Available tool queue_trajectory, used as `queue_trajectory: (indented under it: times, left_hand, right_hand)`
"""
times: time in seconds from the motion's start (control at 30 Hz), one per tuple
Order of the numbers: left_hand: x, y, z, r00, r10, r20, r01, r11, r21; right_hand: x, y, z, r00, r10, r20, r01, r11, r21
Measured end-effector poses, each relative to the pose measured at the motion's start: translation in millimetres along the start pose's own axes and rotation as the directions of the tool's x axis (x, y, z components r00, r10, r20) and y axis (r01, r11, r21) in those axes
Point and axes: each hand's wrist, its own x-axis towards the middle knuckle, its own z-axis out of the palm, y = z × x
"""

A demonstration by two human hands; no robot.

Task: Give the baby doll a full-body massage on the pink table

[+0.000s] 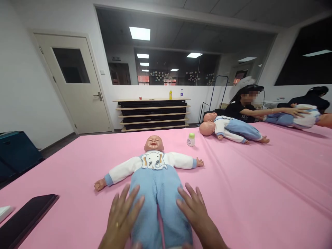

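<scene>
A baby doll (155, 180) lies on its back on the pink-covered table, head at the far side and arms stretched out. It wears a white and blue outfit with an elephant on the chest. My left hand (121, 214), fingers spread, is over the outer side of the doll's leg on the left. Over the other leg's outer side is my right hand (195, 211), its fingers likewise apart. Neither hand grips the cloth; whether the palms touch it I cannot tell. The doll's feet are mostly hidden at the bottom edge.
A small bottle with a green cap (191, 139) stands beyond the doll's hand. Two more dolls (230, 128) lie at the right, where a co-worker (243, 103) reaches toward another doll (295, 116). A black phone-like slab (28, 219) lies at the left edge.
</scene>
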Motion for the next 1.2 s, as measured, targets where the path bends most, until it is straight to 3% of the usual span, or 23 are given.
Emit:
queue_trajectory:
  times: [0.1,0.23,0.37,0.5,0.57,0.67,0.77,0.87,1.0,1.13,1.2]
  left_hand:
    - [46,-9,-4.8,0.981,-0.165,0.101,0.168,0.985,-0.027]
    - [92,-29,28.3,0.907,-0.293,0.302,0.314,0.949,-0.022]
    - [93,-44,75.1,0.847,-0.351,0.398,0.376,0.926,0.016]
    - [76,-45,95.8,0.874,-0.327,0.360,0.346,0.938,0.013]
    - [76,-45,92.6,0.871,-0.322,0.372,0.346,0.938,0.001]
    - [74,-34,71.7,0.869,-0.358,0.341,0.383,0.924,-0.006]
    - [51,-7,43.4,0.918,-0.345,0.195,0.351,0.936,0.002]
    - [15,29,29.3,0.966,-0.226,0.122,0.229,0.973,-0.008]
    - [-11,55,39.5,0.972,-0.182,0.146,0.189,0.981,-0.036]
    - [-10,49,42.1,0.968,-0.168,0.188,0.190,0.976,-0.104]
    - [-6,44,33.2,0.946,-0.172,0.275,0.219,0.964,-0.150]
  right_hand:
    - [47,-13,-20,0.984,0.171,0.059,-0.174,0.983,0.052]
    - [120,-11,-16,0.893,0.388,0.228,-0.404,0.915,0.024]
    - [143,6,20,0.859,0.427,0.283,-0.427,0.902,-0.064]
    - [132,10,49,0.862,0.414,0.291,-0.402,0.910,-0.104]
    - [129,7,48,0.860,0.427,0.278,-0.416,0.904,-0.100]
    - [124,-3,28,0.834,0.466,0.297,-0.473,0.880,-0.053]
    - [101,-19,1,0.811,0.492,0.317,-0.516,0.857,-0.009]
    - [67,-38,-10,0.769,0.510,0.385,-0.553,0.833,-0.001]
    - [44,-53,0,0.721,0.547,0.426,-0.615,0.788,0.031]
    - [49,-52,-2,0.716,0.535,0.449,-0.616,0.787,0.045]
    - [53,-50,-9,0.706,0.521,0.480,-0.603,0.797,0.022]
